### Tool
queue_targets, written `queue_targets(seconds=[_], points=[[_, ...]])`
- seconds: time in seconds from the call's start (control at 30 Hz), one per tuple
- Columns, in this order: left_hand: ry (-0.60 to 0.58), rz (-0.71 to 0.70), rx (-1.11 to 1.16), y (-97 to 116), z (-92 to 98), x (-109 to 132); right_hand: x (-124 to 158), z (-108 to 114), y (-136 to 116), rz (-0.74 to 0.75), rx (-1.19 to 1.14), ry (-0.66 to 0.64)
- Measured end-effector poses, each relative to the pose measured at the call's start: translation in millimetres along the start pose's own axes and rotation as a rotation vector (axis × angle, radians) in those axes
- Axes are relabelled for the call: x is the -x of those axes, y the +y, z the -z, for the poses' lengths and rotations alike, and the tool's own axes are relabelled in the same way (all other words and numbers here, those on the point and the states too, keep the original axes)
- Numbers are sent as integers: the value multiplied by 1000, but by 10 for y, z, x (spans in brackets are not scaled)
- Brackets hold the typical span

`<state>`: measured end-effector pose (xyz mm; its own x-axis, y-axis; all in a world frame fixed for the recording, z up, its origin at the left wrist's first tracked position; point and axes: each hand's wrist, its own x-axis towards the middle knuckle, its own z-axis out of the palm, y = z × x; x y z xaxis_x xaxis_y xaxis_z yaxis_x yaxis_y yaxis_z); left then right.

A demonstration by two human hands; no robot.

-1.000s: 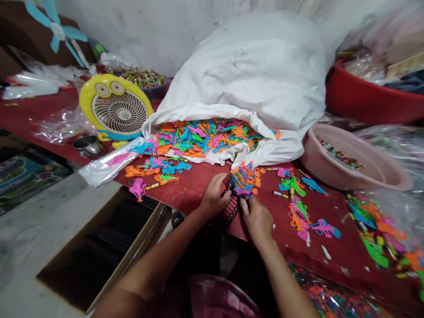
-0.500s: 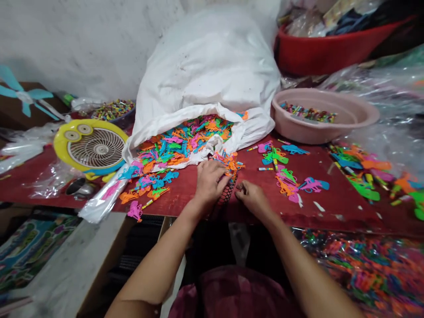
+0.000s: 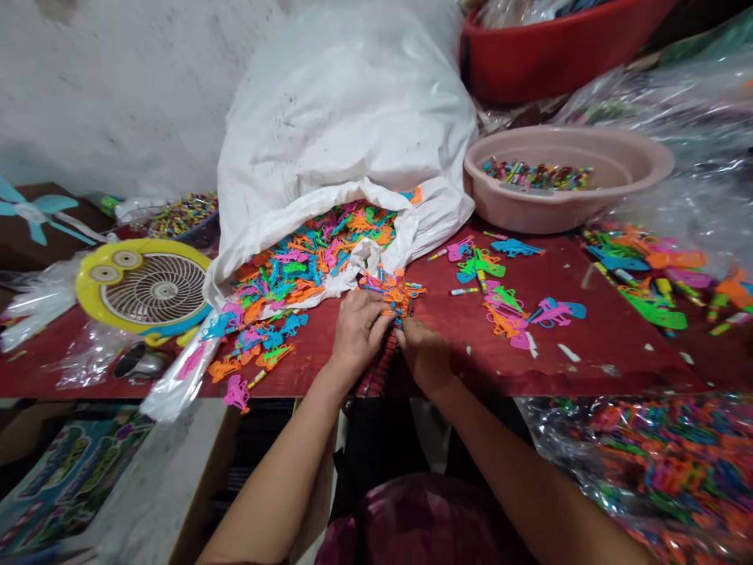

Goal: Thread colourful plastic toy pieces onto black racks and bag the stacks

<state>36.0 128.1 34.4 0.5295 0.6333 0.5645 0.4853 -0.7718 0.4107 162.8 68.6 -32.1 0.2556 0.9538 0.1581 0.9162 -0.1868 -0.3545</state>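
Observation:
My left hand point(image 3: 357, 333) is closed at the upper end of a black mesh strip point(image 3: 385, 361) that hangs over the table's front edge. Its thumb and fingers press together just below a cluster of small plastic toy guns point(image 3: 395, 292), mostly orange with some blue and pink. From the right, my right hand point(image 3: 424, 355) pinches at the strip's upper end, close to the left fingertips; what it holds is hidden. Behind both hands, more coloured toy guns point(image 3: 294, 267) spill from the mouth of a large white sack point(image 3: 347, 110).
A yellow fan point(image 3: 158, 286) stands left of the sack. To the right, a pink basin point(image 3: 565, 208) holds small colourful tubes, with a red tub point(image 3: 553, 55) behind. Loose toy guns point(image 3: 506, 314) lie on the red table point(image 3: 612, 353). Plastic bags of toys point(image 3: 676, 471) sit below.
My right hand has moved left and forward, from beside the mesh strip to its upper end. My left hand stays at the strip. The camera view has shifted slightly.

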Motion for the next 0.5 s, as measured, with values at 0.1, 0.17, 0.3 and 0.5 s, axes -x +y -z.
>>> queue_targets(seconds=[0.1, 0.17, 0.3, 0.5], points=[[-4, -4, -9, -27, -25, -17, 15, -47, 12, -2, 17, 13], [-16, 12, -40, -7, -34, -33, 19, -46, 7, -10, 23, 5], [-7, 43, -153, 158, -14, 22, 10, 54, -17, -40, -16, -79], [343, 182, -83, 156, -86, 502, 42, 104, 96, -49, -243, -7]])
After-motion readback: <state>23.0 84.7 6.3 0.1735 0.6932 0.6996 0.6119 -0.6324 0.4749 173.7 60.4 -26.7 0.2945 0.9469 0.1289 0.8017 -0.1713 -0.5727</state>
